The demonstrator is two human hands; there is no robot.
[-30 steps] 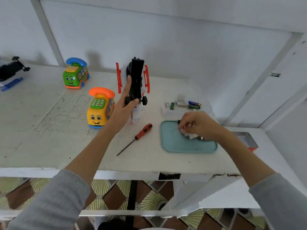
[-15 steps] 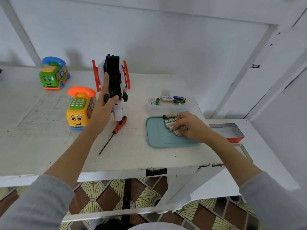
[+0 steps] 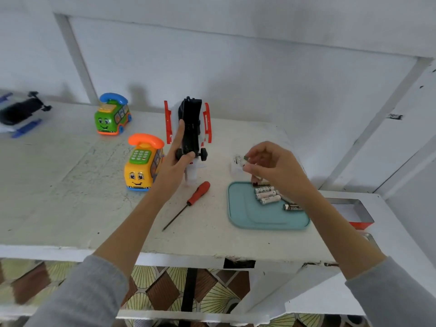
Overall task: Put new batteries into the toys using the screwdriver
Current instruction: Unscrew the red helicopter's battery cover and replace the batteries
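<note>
Two hands sharing the job: one steadying, one fetching.

Right hand is pinching something small at its fingertips, seemingly a battery, lifted just above the tray where the loose batteries are lying within easy reach. Left hand is gripping the black toy upright, underside facing the person, probably so the compartment stays open to them. Beside it the screwdriver is lying idle on the table, near two phone toys.

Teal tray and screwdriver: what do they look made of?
Teal tray: probably soft matte plastic or silicone, with rounded corners and a dull surface. Screwdriver: dark thin shaft, likely metal; red handle looks like smooth moulded plastic.
</note>
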